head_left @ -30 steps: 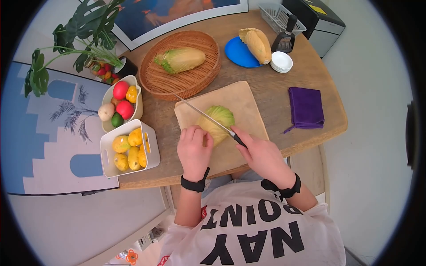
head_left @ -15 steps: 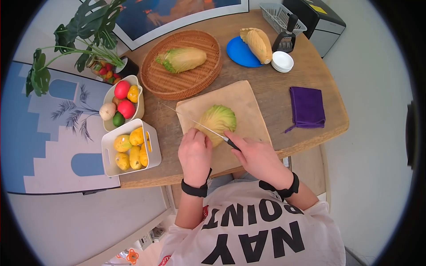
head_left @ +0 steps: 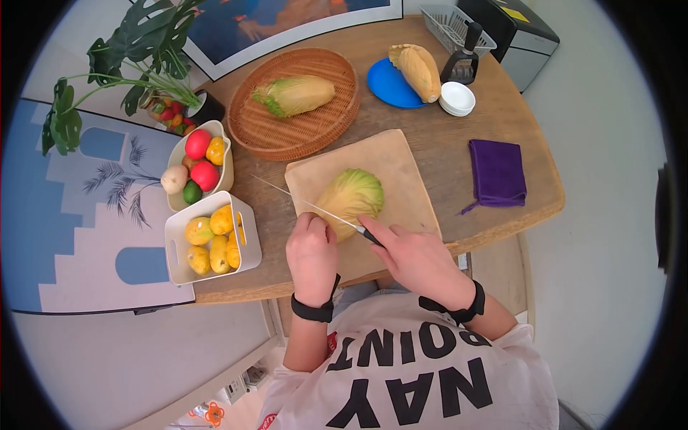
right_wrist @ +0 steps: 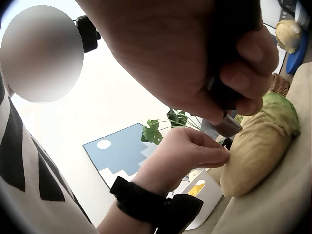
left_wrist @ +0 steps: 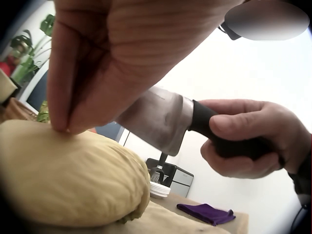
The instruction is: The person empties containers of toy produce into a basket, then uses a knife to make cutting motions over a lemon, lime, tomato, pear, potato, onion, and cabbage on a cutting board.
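Note:
A napa cabbage [head_left: 351, 193] lies on the brown cutting board [head_left: 408, 179], its green leafy end away from the person. The left hand [head_left: 312, 258] is at its near left end, thumb and fingertips drawn together against the pale leaves of the cabbage [left_wrist: 73, 170] in the left wrist view. The right hand [head_left: 423, 261] grips the black handle of a knife [head_left: 370, 236]. Its broad blade [left_wrist: 153, 117] is raised above the cabbage, partly hidden behind the left hand in the left wrist view. The blade slants leftward over the near part of the cabbage.
A wicker tray [head_left: 247, 132] with another cabbage stands behind. Produce fills two bins [head_left: 251, 251] at left. Back right are a blue plate [head_left: 387, 82] with a yellowish cabbage, white bowls [head_left: 457, 99] and a grater [head_left: 460, 66]. A purple cloth [head_left: 497, 173] lies at right.
The right hand and knife have moved slightly toward the person and left, the blade shifting toward the cabbage's near end. The left hand stays against the cabbage, with a small shift.

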Demonstrator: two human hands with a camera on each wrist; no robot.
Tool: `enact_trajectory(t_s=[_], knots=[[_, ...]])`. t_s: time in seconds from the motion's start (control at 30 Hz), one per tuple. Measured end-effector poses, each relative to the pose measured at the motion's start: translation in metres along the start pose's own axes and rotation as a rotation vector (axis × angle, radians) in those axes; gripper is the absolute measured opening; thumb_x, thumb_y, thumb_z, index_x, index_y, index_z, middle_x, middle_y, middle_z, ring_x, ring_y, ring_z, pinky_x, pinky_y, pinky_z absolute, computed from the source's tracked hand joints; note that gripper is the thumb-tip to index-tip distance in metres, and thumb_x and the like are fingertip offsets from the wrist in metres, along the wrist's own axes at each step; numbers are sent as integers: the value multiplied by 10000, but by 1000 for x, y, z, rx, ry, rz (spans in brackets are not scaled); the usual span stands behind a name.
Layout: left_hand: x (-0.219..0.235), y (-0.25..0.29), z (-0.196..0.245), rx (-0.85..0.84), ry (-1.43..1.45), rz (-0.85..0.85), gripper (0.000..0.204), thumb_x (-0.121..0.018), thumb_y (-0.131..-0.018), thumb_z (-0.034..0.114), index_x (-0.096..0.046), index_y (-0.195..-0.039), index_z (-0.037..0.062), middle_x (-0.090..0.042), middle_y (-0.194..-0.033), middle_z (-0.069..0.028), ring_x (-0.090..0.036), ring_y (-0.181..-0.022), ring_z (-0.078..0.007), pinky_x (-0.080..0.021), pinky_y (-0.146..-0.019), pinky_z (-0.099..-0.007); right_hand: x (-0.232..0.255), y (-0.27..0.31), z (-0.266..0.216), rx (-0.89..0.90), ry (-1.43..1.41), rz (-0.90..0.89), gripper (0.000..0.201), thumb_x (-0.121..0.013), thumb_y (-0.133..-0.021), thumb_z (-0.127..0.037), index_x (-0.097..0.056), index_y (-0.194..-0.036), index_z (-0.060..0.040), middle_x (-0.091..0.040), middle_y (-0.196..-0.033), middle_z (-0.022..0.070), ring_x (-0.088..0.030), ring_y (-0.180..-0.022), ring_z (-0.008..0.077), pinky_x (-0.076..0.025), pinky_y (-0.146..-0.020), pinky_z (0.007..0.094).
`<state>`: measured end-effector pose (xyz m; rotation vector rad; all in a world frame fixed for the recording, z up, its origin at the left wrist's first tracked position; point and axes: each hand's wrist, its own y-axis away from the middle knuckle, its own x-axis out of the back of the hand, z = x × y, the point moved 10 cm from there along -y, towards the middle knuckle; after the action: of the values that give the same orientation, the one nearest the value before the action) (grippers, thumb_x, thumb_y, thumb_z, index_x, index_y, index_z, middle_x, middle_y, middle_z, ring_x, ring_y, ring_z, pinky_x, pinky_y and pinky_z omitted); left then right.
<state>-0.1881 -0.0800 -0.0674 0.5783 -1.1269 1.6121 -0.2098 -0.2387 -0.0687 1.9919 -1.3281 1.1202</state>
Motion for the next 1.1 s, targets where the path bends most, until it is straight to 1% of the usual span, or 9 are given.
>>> enact_trajectory(t_s=[0.3,0.4,0.5,0.6,0.7,0.8,0.9,1.0,1.1], knots=[[8,7,-9,30,-5,23,88,-727,-751,-46,-647,-779,-24,-642,-930,-124,-658,-738,-301,-547,-633,-393,-11,2,1,-5,-28,-28,490,-634,-980,-216,-522,-1455,-177,-650,-818,125,-672,-694,357,-532,-596,463],[1,11,-22,91,-7,-115,165,-742,-730,-39,-640,-857,-15,-621,-1025,-145,-640,-972,-346,-531,-796,-436,-14,2,6,-31,-83,-49,495,-625,-988,-212,-509,-1468,-176,-674,-881,159,-682,-748,382,-547,-638,466],[9,-5,5,-87,10,-202,446,-808,-673,0,-655,-1091,30,-590,-1240,-155,-574,-1146,-371,-504,-934,-468,-11,5,14,-51,-241,19,509,-612,-1001,-197,-481,-1492,-175,-691,-977,213,-685,-835,420,-558,-706,473],[-2,-16,30,-319,-43,-176,744,-833,-637,29,-573,-1330,99,-501,-1433,-178,-531,-1197,-428,-461,-1043,-473,-1,10,33,-102,-297,172,507,-594,-1009,-198,-465,-1497,-160,-696,-990,232,-679,-839,448,-549,-714,507],[-34,-19,35,-391,-93,-255,907,-859,-621,81,-488,-1447,124,-427,-1532,-185,-540,-1178,-454,-469,-1048,-483,6,15,58,-219,-280,240,521,-595,-1007,-185,-447,-1505,-144,-700,-979,247,-676,-842,461,-538,-717,530],[-61,-30,24,-257,-18,-377,889,-871,-632,137,-495,-1437,122,-456,-1493,-200,-541,-1171,-459,-480,-1022,-485,5,20,82,-279,-216,253,539,-600,-1003,-172,-430,-1513,-134,-703,-956,254,-677,-852,466,-534,-721,538],[-50,-37,21,-26,20,-225,880,-884,-653,204,-494,-1437,116,-483,-1442,-222,-545,-1159,-453,-487,-1000,-485,1,23,95,-314,-201,215,553,-601,-1001,-164,-418,-1522,-128,-702,-981,258,-677,-870,464,-534,-726,539],[-52,-36,20,30,-68,-258,817,-875,-697,242,-510,-1414,102,-507,-1386,-238,-550,-1129,-449,-494,-968,-482,4,22,87,-268,-257,226,585,-599,-998,-149,-389,-1544,-133,-693,-1036,263,-675,-898,460,-536,-742,537],[-36,-36,40,-210,-134,-30,633,-842,-759,221,-575,-1314,75,-519,-1347,-212,-555,-1086,-424,-505,-880,-501,13,17,67,-198,-322,248,631,-597,-994,-129,-342,-1571,-140,-680,-1078,263,-670,-915,462,-538,-756,536]])
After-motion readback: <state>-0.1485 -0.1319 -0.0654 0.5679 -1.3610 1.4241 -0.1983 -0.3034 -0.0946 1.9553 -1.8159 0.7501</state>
